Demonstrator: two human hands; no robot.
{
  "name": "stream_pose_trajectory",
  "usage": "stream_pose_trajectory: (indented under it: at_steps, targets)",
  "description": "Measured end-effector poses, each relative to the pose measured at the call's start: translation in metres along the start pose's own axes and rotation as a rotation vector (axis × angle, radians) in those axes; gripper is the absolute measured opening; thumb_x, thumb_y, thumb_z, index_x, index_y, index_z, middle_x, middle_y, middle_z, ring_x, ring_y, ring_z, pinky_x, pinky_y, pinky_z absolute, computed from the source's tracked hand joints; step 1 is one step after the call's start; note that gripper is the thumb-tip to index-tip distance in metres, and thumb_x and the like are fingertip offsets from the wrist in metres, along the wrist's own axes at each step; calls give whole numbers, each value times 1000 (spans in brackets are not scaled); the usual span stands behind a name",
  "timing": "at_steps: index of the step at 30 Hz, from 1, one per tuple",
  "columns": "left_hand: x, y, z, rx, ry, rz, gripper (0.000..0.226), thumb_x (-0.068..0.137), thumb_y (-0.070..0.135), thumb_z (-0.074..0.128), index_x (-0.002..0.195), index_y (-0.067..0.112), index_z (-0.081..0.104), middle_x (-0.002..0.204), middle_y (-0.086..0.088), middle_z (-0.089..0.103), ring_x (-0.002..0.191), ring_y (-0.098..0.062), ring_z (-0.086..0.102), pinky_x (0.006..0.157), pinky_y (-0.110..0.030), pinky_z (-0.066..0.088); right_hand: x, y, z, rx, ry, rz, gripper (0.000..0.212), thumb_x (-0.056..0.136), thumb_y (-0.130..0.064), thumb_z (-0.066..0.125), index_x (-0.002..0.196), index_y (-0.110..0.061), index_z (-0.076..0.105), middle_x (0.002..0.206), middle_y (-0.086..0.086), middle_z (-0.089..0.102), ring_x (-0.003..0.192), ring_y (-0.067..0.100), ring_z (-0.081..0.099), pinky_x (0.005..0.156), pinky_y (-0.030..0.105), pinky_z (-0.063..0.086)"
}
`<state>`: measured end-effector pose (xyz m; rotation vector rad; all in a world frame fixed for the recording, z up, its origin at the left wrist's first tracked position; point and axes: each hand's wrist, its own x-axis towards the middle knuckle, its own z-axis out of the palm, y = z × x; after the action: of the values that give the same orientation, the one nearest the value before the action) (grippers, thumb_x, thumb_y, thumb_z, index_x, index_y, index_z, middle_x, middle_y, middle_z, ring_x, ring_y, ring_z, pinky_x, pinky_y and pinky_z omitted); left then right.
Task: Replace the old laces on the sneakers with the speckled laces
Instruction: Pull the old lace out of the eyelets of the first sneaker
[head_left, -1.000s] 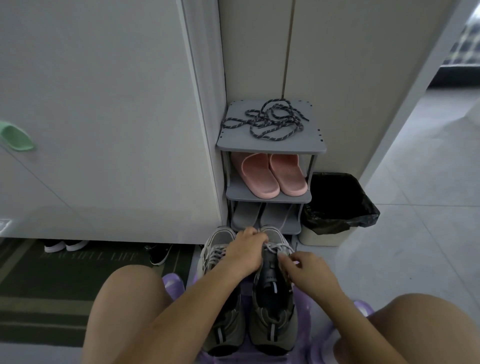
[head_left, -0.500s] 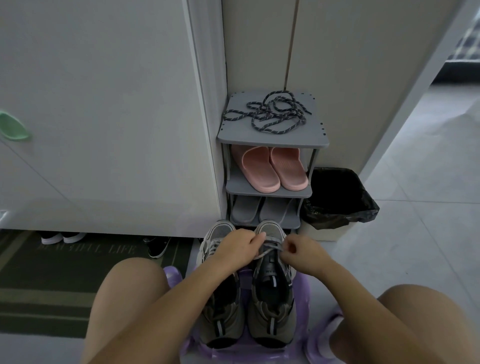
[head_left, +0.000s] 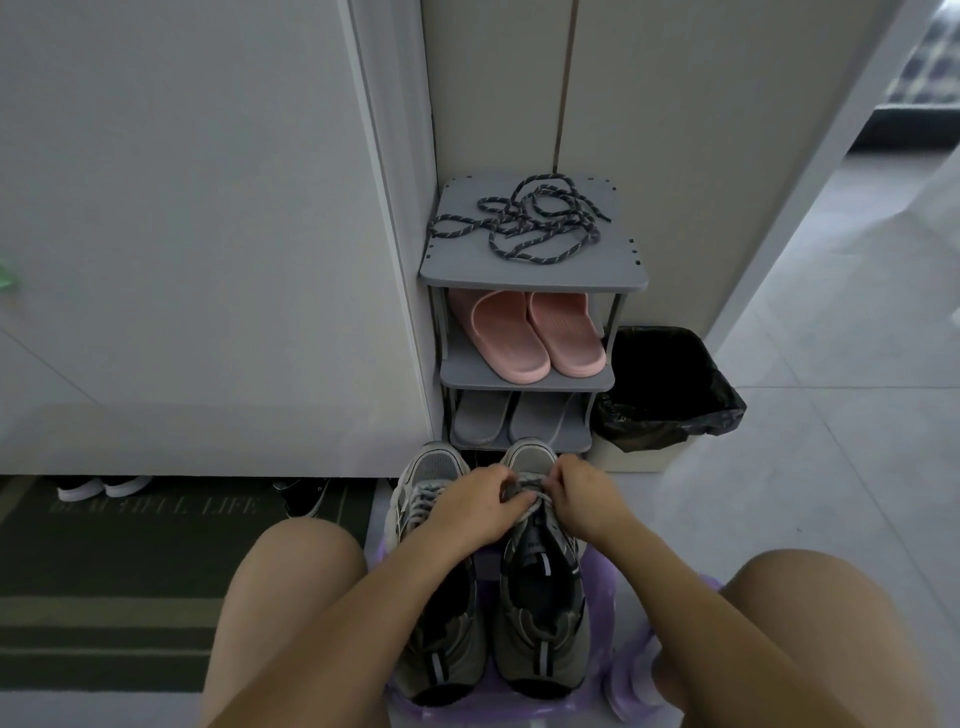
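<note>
Fingers of my left hand (head_left: 467, 506) and right hand (head_left: 584, 499) pinch the old lace (head_left: 531, 491) near the toe of the grey sneaker (head_left: 540, 618). It's soft, limp and light, I judge; best gripped close to the eyelets.

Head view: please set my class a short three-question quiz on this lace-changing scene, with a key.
1. True or false: the speckled laces lie on the top shelf.
2. The left hand and right hand grip the old lace of which shoe? A. left sneaker B. right sneaker C. a pink slipper
3. Fill in: the bin is lined with a ___ bag.

Key: 1 true; 2 B; 3 black.
</note>
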<state>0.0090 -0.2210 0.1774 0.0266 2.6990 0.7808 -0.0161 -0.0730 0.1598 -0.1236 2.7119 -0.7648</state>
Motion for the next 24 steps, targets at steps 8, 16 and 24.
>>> stream_pose_trajectory:
  at_steps: [8, 16, 24]
  targets:
    - [-4, -2, -3, -105, 24, -2, 45, 95, 50, 41, 122, 20, 59, 121, 2, 63, 109, -14, 58, 89, -28, 45, 0, 6, 0, 151, 55, 55, 20, 95, -29, 51, 88, -12, 44, 84, 7, 57, 85, 27, 56, 67, 27, 34]
    - [-10, 2, -2, -36, 13, -15, 51, 78, 56, 61, 119, 27, 57, 117, 4, 62, 107, -15, 59, 91, -32, 48, 0, 3, -3, -11, 74, -23, 17, 98, -28, 42, 89, -13, 40, 100, 17, 61, 96, 34, 56, 67, 30, 31]
    - [-8, 1, 0, -58, -3, -59, 59, 77, 57, 61, 127, 27, 53, 125, 4, 58, 113, -15, 57, 93, -32, 47, 5, 5, -15, 153, 34, 80, 28, 84, -33, 67, 68, -21, 47, 69, -7, 51, 75, 17, 53, 67, 28, 40]
